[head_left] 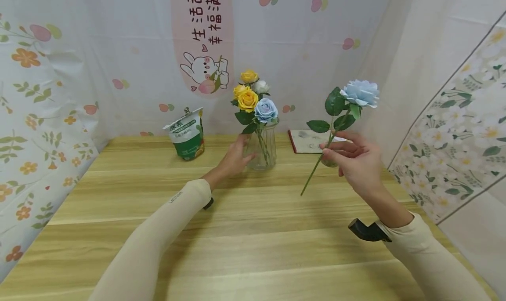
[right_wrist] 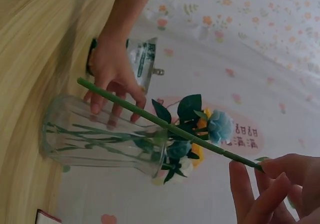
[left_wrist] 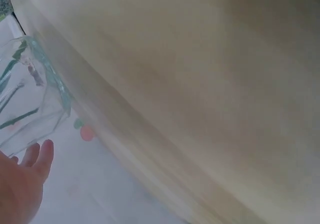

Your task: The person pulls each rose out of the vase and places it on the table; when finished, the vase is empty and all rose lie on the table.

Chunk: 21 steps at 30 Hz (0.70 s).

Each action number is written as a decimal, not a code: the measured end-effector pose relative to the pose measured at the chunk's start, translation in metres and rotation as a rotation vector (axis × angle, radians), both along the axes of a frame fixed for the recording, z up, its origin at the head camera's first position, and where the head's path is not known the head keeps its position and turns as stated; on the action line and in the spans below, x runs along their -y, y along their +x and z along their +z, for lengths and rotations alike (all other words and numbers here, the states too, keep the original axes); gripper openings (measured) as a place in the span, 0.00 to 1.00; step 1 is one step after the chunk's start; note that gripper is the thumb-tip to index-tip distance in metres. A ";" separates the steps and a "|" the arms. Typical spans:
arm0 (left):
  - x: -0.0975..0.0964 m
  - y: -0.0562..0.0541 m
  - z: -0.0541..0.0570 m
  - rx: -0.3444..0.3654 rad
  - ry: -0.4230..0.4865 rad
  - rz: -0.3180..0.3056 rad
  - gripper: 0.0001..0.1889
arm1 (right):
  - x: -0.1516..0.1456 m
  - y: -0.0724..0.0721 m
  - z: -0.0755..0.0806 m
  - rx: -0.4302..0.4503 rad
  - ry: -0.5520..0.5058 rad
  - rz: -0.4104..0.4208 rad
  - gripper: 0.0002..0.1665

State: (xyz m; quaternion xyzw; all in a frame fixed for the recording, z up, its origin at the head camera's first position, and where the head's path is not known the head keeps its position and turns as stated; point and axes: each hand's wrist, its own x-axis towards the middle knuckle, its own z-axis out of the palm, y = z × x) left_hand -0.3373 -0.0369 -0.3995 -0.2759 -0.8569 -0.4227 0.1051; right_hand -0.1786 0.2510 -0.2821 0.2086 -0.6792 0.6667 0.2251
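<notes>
A clear glass vase [head_left: 261, 154] stands upright, holding yellow, white and blue artificial roses [head_left: 253, 98]. My left hand [head_left: 232, 157] is at the vase's left side, fingers spread and only loosely bent along the glass. In the left wrist view those fingers [left_wrist: 44, 159] come right up to the vase wall. To the right of the vase, my right hand [head_left: 357, 156] pinches the green stem of a light-blue rose [head_left: 360, 93] between thumb and fingers. The bloom points up, and the bare stem end slants down to the left over the table.
A green and white pouch [head_left: 187, 136], with a clip on top, stands left of the vase. Behind my right hand lies a pale, red-edged booklet [head_left: 304, 142], and a small glass base [head_left: 329, 162] shows beneath the fingers. Patterned curtains [head_left: 130, 55] surround the wooden table [head_left: 237, 248].
</notes>
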 end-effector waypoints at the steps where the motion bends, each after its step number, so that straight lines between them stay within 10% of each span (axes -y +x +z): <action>1: 0.001 0.000 0.001 0.001 -0.010 -0.001 0.35 | -0.002 0.000 -0.002 0.033 0.020 0.015 0.22; 21: 0.004 -0.003 0.002 -0.051 -0.102 -0.024 0.35 | -0.029 -0.014 -0.035 0.422 0.394 0.023 0.32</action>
